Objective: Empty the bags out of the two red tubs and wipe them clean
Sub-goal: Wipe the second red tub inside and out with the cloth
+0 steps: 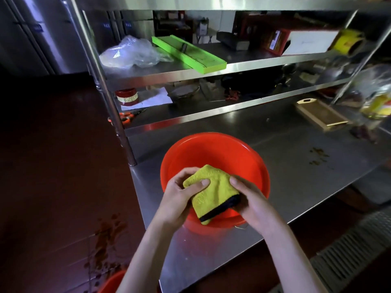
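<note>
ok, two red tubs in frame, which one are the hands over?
The red tub on the steel table, full in view and empty inside. Both hands, left and right, hold the yellow cloth above it. The other tub is only a rim at the bottom edge.

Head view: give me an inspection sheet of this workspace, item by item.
Surface: steel table, brown crumbs at right.
Job's things: red tub on the table, no bags inside; yellow cloth held over it; second red tub partly seen at bottom left.
Clutter: green tray and clear plastic bag on upper shelf; wooden board at table's back.
Grippers: left hand and right hand both grip the cloth.
Cables: nothing seen.
Surroundings: steel shelving, dark red floor with stains.
</note>
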